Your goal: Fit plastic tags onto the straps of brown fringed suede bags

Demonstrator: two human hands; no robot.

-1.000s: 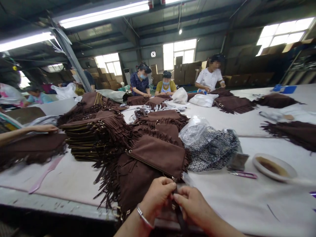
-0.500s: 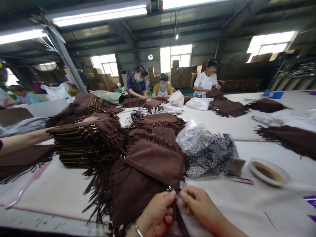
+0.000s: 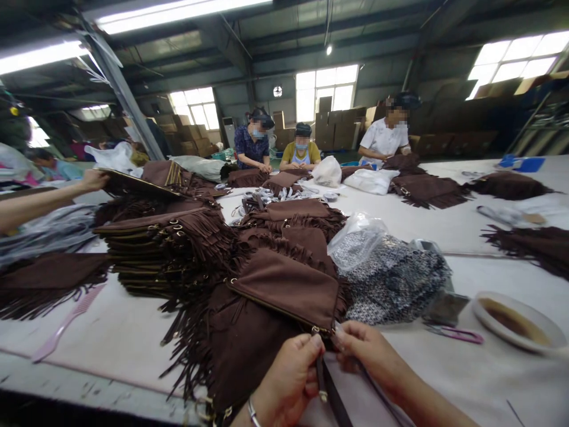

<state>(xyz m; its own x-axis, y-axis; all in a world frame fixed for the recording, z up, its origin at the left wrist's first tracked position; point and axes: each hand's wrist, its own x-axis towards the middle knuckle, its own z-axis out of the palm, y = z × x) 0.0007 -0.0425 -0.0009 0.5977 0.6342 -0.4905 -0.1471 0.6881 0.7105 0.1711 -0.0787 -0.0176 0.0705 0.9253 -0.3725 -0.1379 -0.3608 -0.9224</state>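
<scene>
Hands [image 3: 294,369] side by side, strap [image 3: 334,394] between

Beyond the hands lies a plain dark-brown fabric fringed pouch [image 3: 287,284]. Right of it, a black-and-white speckled cloth bundle [image 3: 395,281]; left of the hands, a pale-pink plastic comb [image 3: 66,326].

Operating from afar, I'm seeing two bare hands. Left hand [image 3: 291,373] is wearing slim, silvery bangle [image 3: 253,412] around wrist, well behind fingers [image 3: 299,351], its rounded band shining. Behind right hand's [image 3: 373,356] fingers, uncovered forearm [image 3: 429,394] is widening smoothly.
</scene>
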